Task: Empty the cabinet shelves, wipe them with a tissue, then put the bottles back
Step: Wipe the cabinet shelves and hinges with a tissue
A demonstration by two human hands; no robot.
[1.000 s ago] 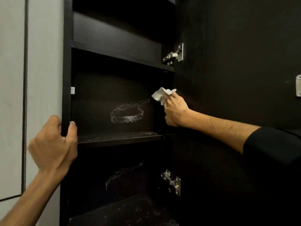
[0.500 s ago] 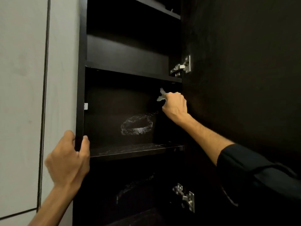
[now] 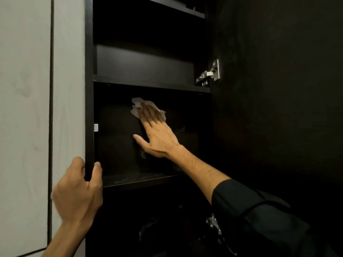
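- Against the back panel (image 3: 118, 151) of the middle compartment, the right hand (image 3: 157, 134) lies flat with its fingers straight and spread, pressing a white tissue (image 3: 136, 106) to the dark wood; the tissue shows crumpled above and beside the fingertips, in the upper part of the compartment.
- At the cabinet's left side panel (image 3: 89, 89), the left hand (image 3: 78, 193) grips the front edge, thumb on the inner face and fingers wrapped round the outer face, level with the shelf below.
- No brand, label or writing can be read anywhere; the only pale mark is a small white tab (image 3: 96, 127) on the inner face of the left side panel.
- The lower shelf (image 3: 141, 179) under the right forearm carries faint pale smears along its front edge; the upper shelf (image 3: 148, 84) forms the roof of the compartment.
- The open door (image 3: 278, 89) stands at the right, hung on a metal hinge (image 3: 209, 73) above and a second hinge (image 3: 213, 224) below.
- Open room lies left of the right hand, between its thumb and the left side panel.
- A pale wall panel (image 3: 24, 108) flanks the cabinet on the left.
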